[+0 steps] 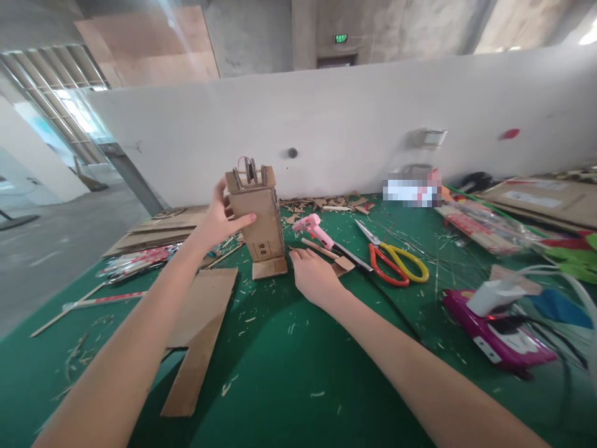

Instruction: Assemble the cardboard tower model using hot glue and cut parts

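Observation:
A tall cardboard box model (257,218) stands upright on the green table, with a small wheel-like piece and sticks at its open top and a flap at its foot. My left hand (224,214) grips its upper left side, thumb across the front and fingers behind. Low beside its right edge is my right hand (313,274), fingers drawn together; a small tip shows at them, too small to name. Just beyond that hand lie a pink glue gun (315,230) and small cardboard scraps (344,266). Scissors (396,261) with red and yellow handles rest further right.
A purple power strip (499,336) with plugs and cables sits at right. Flat cardboard pieces (205,311) lie near my left forearm, with stacked cardboard (158,227) behind. Cardboard bits (326,204) litter the back edge by a white wall (345,118). Wrapped packs (489,227) lie right.

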`<state>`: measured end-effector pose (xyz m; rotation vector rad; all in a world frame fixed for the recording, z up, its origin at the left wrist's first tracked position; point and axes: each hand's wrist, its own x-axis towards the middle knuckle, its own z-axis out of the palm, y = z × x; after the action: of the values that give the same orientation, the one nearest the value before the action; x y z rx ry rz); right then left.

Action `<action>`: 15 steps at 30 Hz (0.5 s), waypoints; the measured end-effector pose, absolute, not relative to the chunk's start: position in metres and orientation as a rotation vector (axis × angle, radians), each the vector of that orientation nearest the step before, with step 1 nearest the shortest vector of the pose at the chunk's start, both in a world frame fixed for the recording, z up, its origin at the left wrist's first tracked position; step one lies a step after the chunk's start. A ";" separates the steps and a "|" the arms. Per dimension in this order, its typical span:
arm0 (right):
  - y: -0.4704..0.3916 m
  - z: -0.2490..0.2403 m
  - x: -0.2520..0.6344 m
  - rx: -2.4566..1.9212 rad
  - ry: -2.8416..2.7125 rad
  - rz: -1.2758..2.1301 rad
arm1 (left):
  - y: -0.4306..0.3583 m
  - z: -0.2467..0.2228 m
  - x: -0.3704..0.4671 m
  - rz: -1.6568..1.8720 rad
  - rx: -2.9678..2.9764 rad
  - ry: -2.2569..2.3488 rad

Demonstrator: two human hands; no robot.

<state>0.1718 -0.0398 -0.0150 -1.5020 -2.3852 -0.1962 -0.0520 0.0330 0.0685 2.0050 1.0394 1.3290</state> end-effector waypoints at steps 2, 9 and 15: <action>-0.043 -0.001 0.177 -1.503 -2.419 -0.205 | 0.036 0.068 -0.055 1.327 1.989 1.035; -0.056 0.068 0.228 -2.020 -2.489 0.075 | 0.026 0.089 -0.063 1.554 2.109 1.171; -0.052 0.055 0.243 -2.105 -2.592 0.027 | 0.007 0.111 -0.060 1.620 2.184 1.378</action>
<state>0.2433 -0.0522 0.0551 -2.1050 -2.5923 0.0270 -0.0602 0.0072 0.1108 2.1837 1.3780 1.6205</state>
